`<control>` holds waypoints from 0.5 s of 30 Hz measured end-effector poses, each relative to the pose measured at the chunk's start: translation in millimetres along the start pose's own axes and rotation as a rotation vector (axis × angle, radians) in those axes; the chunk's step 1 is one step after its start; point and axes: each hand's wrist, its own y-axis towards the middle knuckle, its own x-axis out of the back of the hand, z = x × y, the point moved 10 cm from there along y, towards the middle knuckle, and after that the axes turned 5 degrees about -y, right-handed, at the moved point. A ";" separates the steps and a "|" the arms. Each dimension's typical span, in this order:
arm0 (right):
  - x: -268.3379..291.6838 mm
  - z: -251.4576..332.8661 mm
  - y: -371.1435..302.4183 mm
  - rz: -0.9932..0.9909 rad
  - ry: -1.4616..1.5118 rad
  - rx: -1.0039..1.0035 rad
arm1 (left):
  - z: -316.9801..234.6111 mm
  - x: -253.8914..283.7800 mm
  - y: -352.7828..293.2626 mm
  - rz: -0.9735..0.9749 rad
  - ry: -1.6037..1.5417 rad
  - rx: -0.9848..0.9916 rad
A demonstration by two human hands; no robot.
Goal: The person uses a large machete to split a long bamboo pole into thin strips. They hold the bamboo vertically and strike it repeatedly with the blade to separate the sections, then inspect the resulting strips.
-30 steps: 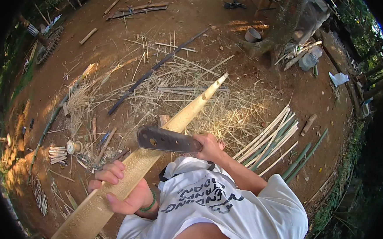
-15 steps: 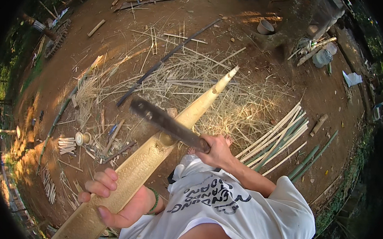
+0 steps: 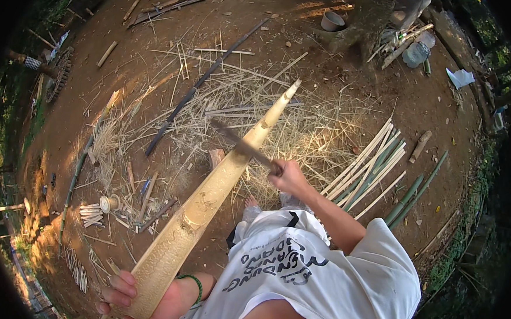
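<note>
A long split piece of pale bamboo (image 3: 172, 236) runs slantwise from the lower left to a narrow tip farther off. My left hand (image 3: 168, 302) grips its wide near end, fingers round one edge and a green band at the wrist. In my right hand (image 3: 289, 178) is the handle of a dark-bladed machete (image 3: 230, 136). Its blade lies across the bamboo, about two-thirds of the way toward the tip, seen nearly edge-on. Whether the edge bites into the bamboo I cannot tell.
Bamboo shavings (image 3: 321, 134) litter the brown ground ahead. Pale and green strips (image 3: 369, 166) lie at the right, with green bamboo poles (image 3: 408, 201) beyond. A dark pole (image 3: 198, 86) stretches across the shavings. Short sticks (image 3: 91, 214) and a spool (image 3: 109, 203) lie left.
The machete has shifted along the bamboo toward its narrow tip, and its blade has turned more edge-on. My left hand and the bamboo's wide end sit lower in view.
</note>
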 end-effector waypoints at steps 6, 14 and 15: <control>13.0 -71.3 15.3 0.176 -0.031 -0.302 | -6.7 -15.6 -3.2 0.153 -0.065 0.022; 81.5 134.4 -39.1 0.146 0.120 0.415 | 0.5 -110.1 -35.6 0.768 -0.659 0.296; 83.0 129.9 -43.3 0.128 0.122 0.422 | -1.0 -121.6 -40.6 0.856 -0.721 0.331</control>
